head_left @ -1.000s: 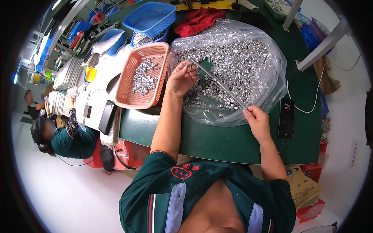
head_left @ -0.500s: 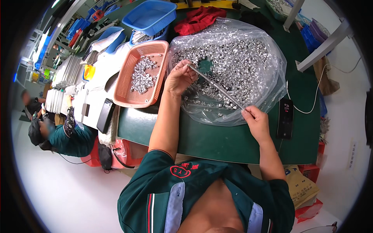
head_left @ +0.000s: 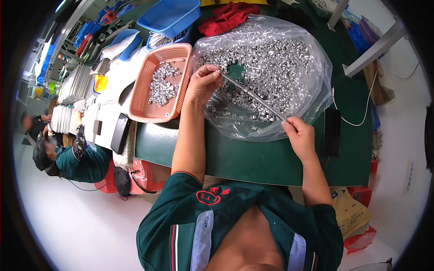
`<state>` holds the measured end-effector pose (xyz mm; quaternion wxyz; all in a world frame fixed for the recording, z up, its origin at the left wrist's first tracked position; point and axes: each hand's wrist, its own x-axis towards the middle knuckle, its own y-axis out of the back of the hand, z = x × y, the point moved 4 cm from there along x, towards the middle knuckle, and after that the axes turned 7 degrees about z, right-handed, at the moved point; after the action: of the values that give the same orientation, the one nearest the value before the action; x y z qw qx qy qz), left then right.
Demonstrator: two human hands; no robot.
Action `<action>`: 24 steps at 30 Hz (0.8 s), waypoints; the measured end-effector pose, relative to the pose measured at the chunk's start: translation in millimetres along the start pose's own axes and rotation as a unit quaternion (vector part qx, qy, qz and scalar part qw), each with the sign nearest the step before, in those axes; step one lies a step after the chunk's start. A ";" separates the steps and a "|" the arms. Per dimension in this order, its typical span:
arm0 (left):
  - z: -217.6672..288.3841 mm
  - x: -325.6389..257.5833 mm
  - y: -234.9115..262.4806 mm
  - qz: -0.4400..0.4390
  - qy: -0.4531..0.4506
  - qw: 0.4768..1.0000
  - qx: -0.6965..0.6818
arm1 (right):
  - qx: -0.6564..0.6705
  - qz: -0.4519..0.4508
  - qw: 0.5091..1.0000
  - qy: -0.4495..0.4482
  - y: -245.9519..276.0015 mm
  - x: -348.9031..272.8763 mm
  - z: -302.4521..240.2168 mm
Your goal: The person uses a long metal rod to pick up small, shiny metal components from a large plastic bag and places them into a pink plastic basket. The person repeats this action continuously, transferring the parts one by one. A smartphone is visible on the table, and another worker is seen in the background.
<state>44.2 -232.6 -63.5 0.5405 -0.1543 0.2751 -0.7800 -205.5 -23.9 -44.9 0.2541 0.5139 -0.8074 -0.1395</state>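
Note:
A thin silvery metal rod [head_left: 253,95] slants between my hands over a heap of small metal rings [head_left: 289,58]. My left hand [head_left: 204,85] is closed at its upper left end, thumb and fingers pinched together. At the lower right end, my right hand [head_left: 299,136] pinches the rod between thumb and fingers. The rings lie on a spread clear plastic bag [head_left: 322,77], with a small patch of green table showing among them near my left hand. Left of that hand, a salmon-coloured plastic basket [head_left: 134,100] holds more small metal pieces [head_left: 163,83].
Blue baskets [head_left: 169,18] and a red cloth [head_left: 228,18] lie at the back of the green table [head_left: 253,165]. A black phone [head_left: 332,132] lies right of my right hand, near a white cable [head_left: 361,123]. Another person [head_left: 83,158] works at far left.
The whole view has shifted slightly, the table things now sitting a little higher and further left. The phone's screen has gone dark. Both hands still hold the rod in much the same pose.

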 end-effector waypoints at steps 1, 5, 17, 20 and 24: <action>3.0 -1.0 -1.5 0.019 -0.010 0.999 0.039 | -0.010 0.010 1.000 0.013 0.1 0.2 -2.9; -11.6 -9.3 -24.6 -0.062 0.052 0.987 0.138 | 0.023 -0.006 1.000 0.006 -4.0 -3.3 2.5; -6.0 18.6 -9.8 0.159 -0.261 0.708 0.637 | 0.106 0.015 0.991 -0.080 -1.7 -1.8 10.6; -10.9 28.1 -9.8 0.137 -0.246 0.646 0.710 | 0.109 0.012 0.990 -0.084 -3.0 -2.0 11.1; -10.9 27.2 -17.3 0.113 -0.233 0.634 0.729 | 0.114 0.013 0.990 -0.076 -3.5 -2.9 10.0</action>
<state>15.2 -250.4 -63.4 0.6071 0.1459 -0.5027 -0.5979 -207.4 -23.2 -55.7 0.1332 0.5166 -0.8418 -0.0820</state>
